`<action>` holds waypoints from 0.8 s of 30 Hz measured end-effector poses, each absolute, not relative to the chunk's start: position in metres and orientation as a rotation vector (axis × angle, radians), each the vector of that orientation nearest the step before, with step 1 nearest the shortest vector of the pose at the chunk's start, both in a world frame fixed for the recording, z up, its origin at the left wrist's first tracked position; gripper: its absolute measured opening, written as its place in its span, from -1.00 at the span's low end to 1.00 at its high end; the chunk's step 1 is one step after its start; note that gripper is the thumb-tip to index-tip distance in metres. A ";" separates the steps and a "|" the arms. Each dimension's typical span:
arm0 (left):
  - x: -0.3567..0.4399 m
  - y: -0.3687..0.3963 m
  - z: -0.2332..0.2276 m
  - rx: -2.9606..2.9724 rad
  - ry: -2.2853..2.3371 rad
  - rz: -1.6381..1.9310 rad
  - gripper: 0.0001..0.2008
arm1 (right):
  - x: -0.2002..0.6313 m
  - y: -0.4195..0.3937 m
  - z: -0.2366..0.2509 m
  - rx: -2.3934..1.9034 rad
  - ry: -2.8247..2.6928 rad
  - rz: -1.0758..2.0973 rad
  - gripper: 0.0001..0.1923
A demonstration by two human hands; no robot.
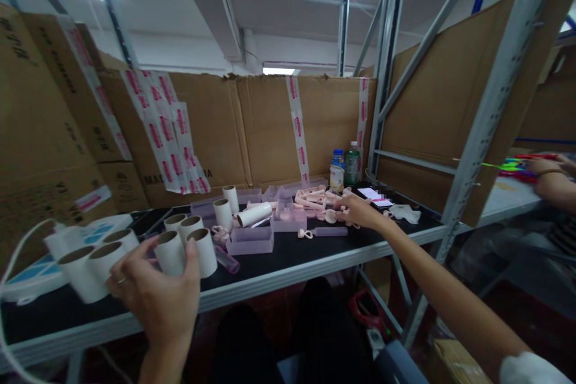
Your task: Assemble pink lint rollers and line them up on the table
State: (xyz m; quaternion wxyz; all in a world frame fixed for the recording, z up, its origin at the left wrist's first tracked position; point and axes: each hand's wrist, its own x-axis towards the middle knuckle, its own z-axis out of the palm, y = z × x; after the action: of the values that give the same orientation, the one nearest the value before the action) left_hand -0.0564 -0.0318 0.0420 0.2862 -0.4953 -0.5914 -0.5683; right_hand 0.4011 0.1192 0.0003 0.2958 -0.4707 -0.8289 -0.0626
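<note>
My left hand (164, 297) is at the left of the black shelf, thumb and fingers closed around a white cardboard tube (170, 255). Another white tube (206, 255) stands against my thumb, with several more upright tubes around. Farther right, my right hand (360, 213) reaches into a pile of pink plastic parts (310, 197). Its fingers are bent together at a pink piece, partly hidden by the hand. In front of the pile lies a translucent purple tube (330, 232) beside a pink looped piece (305, 233).
Purple trays (249, 241) stand mid-shelf, one with a tube lying across it. A white device with a cable (63, 246) is at left. Two bottles (336, 171), a phone (375, 197) and a tissue (405, 213) are at right. Another person's hand (546, 167) shows far right.
</note>
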 end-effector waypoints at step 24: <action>-0.056 -0.023 0.030 -1.477 -1.807 -1.390 -0.34 | 0.388 0.124 0.027 -1.647 -2.546 0.047 -0.72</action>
State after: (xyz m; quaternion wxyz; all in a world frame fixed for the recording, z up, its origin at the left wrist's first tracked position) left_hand -0.0555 -0.0233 0.0302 0.2111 -0.5317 -0.6501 -0.5001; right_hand 0.3884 0.1238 0.0268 0.0543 -0.5423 -0.8383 0.0156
